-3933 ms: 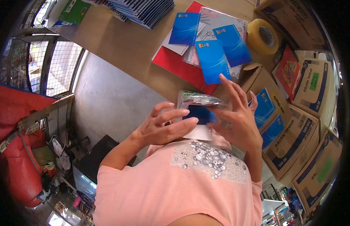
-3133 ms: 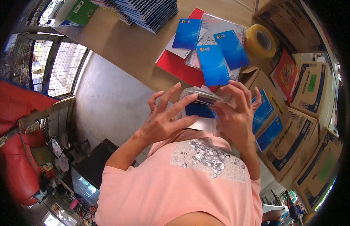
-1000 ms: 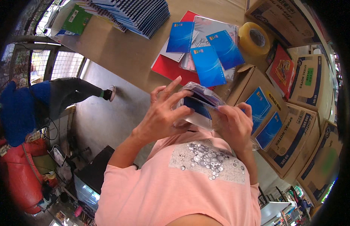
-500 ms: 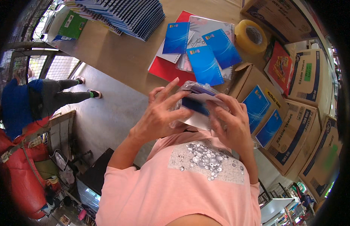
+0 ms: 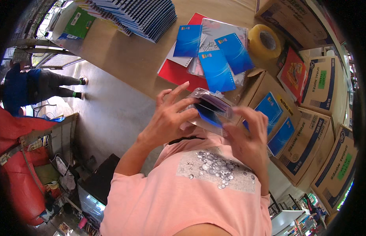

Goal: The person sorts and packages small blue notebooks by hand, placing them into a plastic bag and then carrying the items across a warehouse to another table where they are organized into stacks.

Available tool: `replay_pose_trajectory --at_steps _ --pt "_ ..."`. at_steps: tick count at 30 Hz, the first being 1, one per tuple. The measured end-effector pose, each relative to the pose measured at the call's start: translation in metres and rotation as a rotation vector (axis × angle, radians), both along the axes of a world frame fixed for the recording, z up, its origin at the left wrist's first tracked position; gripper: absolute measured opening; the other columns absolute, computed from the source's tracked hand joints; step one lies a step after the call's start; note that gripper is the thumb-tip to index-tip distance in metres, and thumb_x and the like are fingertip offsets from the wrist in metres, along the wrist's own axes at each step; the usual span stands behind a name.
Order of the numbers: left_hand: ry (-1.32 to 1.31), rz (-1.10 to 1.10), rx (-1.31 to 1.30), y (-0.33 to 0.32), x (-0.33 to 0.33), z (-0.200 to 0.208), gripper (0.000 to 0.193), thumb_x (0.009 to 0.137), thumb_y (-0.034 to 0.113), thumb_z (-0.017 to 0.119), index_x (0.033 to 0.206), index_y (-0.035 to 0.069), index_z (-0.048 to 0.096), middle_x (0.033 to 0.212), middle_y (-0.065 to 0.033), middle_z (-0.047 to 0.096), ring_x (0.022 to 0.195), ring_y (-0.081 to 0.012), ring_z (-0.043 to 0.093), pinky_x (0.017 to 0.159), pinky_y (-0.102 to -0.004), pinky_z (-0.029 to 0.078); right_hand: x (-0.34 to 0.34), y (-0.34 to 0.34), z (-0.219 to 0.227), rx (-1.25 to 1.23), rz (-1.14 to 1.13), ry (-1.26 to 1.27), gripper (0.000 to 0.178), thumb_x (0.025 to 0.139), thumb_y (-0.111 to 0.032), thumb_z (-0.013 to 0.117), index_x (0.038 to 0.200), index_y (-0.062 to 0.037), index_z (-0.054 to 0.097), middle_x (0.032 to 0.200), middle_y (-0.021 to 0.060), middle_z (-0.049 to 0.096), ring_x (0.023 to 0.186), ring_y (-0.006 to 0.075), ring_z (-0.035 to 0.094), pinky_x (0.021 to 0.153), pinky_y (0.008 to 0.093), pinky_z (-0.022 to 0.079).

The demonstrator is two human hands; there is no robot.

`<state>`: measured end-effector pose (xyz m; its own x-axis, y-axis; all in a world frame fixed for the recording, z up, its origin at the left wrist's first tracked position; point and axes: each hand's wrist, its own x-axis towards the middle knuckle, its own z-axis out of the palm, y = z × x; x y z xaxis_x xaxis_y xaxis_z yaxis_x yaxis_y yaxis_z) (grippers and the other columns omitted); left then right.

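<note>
A small stack of dark blue notebooks [image 5: 208,114] in a clear plastic wrapper [image 5: 224,103] is held before my chest, just off the table's near edge. My left hand [image 5: 167,118] grips its left end between thumb and fingers, with one finger raised. My right hand [image 5: 250,129], partly smeared by motion, pinches at the wrapper's right end with bent fingers. Beyond the pack, several blue spiral notebooks [image 5: 216,70] lie over a patterned notebook [image 5: 214,29] and a red cover [image 5: 173,72].
A tall stack of spiral notebooks [image 5: 145,17] stands at the far left of the brown table [image 5: 116,51]. A tape roll [image 5: 265,41] lies on the right. Cardboard boxes [image 5: 318,84] crowd the right side. Another person [image 5: 33,84] stands at the left.
My right hand has shifted right, from the pack's near face to its end, exposing more blue. My left hand keeps its hold. The other person has moved slightly left.
</note>
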<state>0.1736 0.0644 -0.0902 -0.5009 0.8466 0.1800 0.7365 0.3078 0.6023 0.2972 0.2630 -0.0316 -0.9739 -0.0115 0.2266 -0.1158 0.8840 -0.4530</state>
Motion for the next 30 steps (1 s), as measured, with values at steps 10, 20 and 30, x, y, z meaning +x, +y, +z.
replay_pose_trajectory --at_steps 10,20,30 --pt "-0.017 -0.039 0.004 -0.001 -0.005 -0.002 0.041 0.060 0.018 0.081 0.094 0.012 0.059 0.124 -0.0084 0.059 0.131 -0.0328 0.038 0.097 -0.0460 0.027 0.028 0.012 0.025 -0.101 0.331 -0.085 0.016 0.074 -0.018 0.064 0.087 -0.0092 0.062 0.103 0.0074 0.066 0.089 0.0182 0.063 0.075 0.0360 0.045" --pt "-0.078 -0.021 0.034 -0.003 -0.002 -0.005 0.048 0.058 0.017 0.082 0.094 0.013 0.051 0.120 -0.0099 0.060 0.132 -0.0338 0.036 0.096 -0.0475 0.027 0.029 0.010 0.017 -0.045 0.217 -0.039 0.020 0.069 -0.015 0.068 0.087 -0.0093 0.062 0.104 0.0082 0.064 0.092 0.0205 0.062 0.075 0.0355 0.044" --pt "-0.112 -0.018 0.074 -0.003 -0.001 -0.006 0.051 0.058 0.012 0.081 0.097 0.013 0.048 0.128 -0.0097 0.055 0.133 -0.0333 0.033 0.097 -0.0470 0.027 0.018 0.001 -0.004 -0.131 0.163 -0.171 0.023 0.070 -0.010 0.070 0.087 -0.0065 0.056 0.127 0.0181 0.052 0.107 0.0313 0.055 0.085 0.0418 0.044"
